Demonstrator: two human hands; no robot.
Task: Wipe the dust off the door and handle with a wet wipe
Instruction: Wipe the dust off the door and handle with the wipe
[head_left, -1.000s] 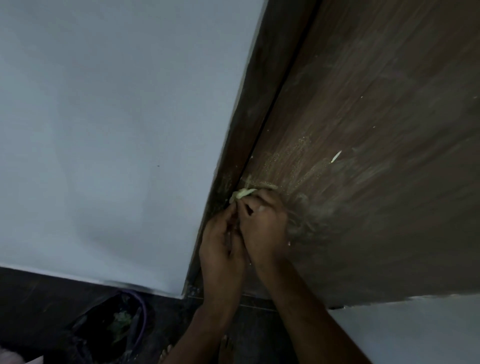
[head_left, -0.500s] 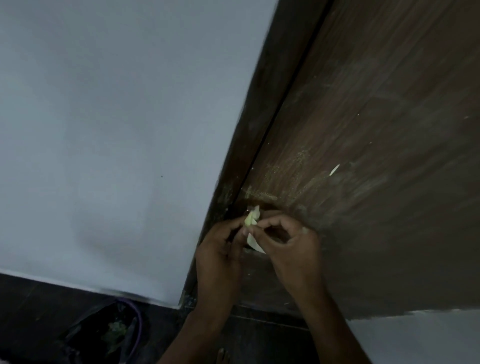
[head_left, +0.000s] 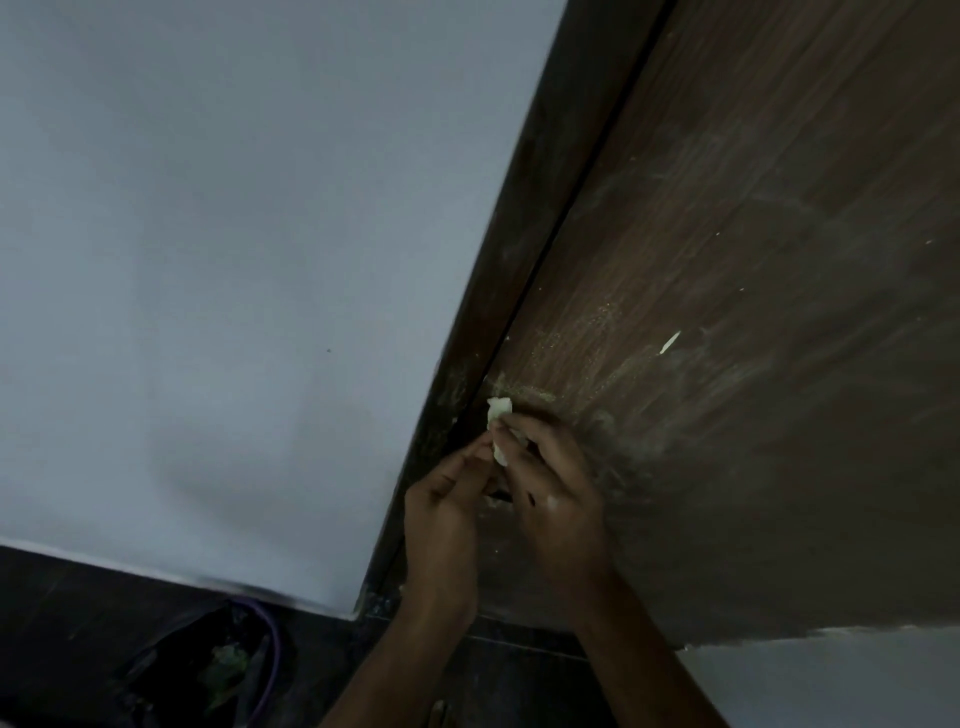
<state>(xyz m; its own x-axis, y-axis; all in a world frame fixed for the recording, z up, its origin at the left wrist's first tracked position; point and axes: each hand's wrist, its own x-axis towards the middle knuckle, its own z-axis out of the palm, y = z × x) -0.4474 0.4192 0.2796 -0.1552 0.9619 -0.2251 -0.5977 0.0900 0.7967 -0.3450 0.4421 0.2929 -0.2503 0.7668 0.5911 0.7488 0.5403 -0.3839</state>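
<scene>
A dark brown wooden door (head_left: 753, 312) fills the right side, streaked with pale dust and smears near its lower left edge. A small crumpled pale wet wipe (head_left: 498, 426) sits between the fingertips of both hands, close to the gap between door and frame. My left hand (head_left: 447, 499) pinches its lower part; my right hand (head_left: 556, 493) holds its upper part against the door. A small pale scrap (head_left: 670, 343) sticks to the door above them. No handle is in view.
A dark door frame (head_left: 519, 260) runs diagonally beside a pale grey wall (head_left: 234, 260). On the dark floor at bottom left lies a black bag with a purple cord (head_left: 270, 654). A light patch (head_left: 831, 675) shows below the door's bottom edge.
The hands dropped from the door, pulled the wipe apart between them, then rose again toward the dusty spot by the frame. The camera view has shifted slightly.
</scene>
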